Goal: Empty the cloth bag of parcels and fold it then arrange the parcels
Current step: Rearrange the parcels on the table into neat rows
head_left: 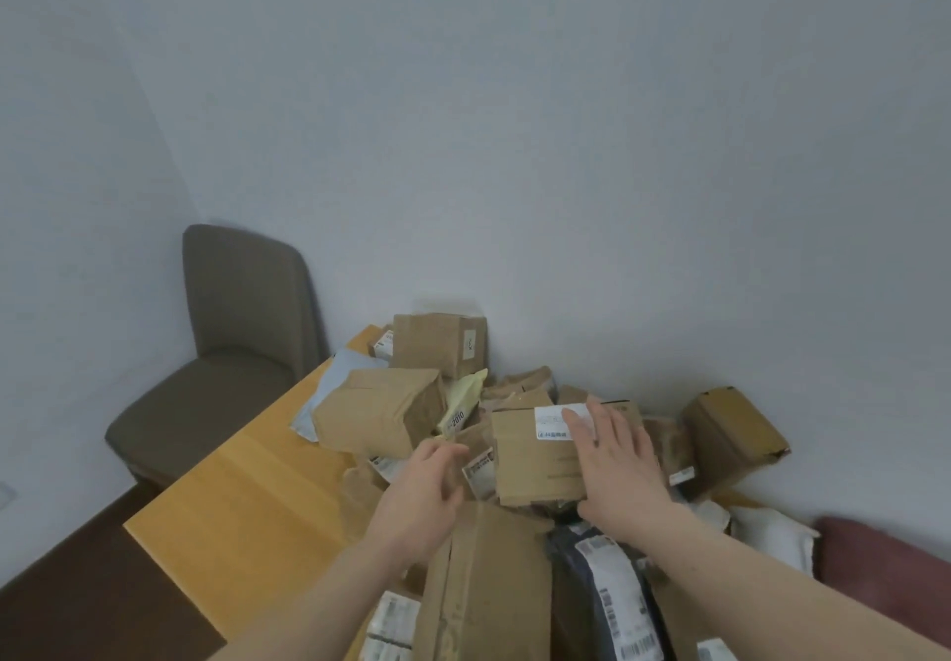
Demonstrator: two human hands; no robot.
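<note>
I see the wooden surface [242, 495] against the wall, a brown chair [226, 351] at its far end. Parcels [391, 413] lie heaped on it. My right hand [612, 459] presses flat, grip released, on a labelled box [535, 459]. My left hand [422, 490] hovers loosely curled, grasping nothing.

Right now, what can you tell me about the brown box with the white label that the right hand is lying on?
The cardboard box is a flat brown carton, creased and a little worn, lying tilted on top of the heap of parcels on the wooden table. A white shipping label sits at its upper edge. The right hand rests on it with straight, spread fingers, partly covering the label. The left hand hovers beside its left edge, fingers loosely curled.
</note>
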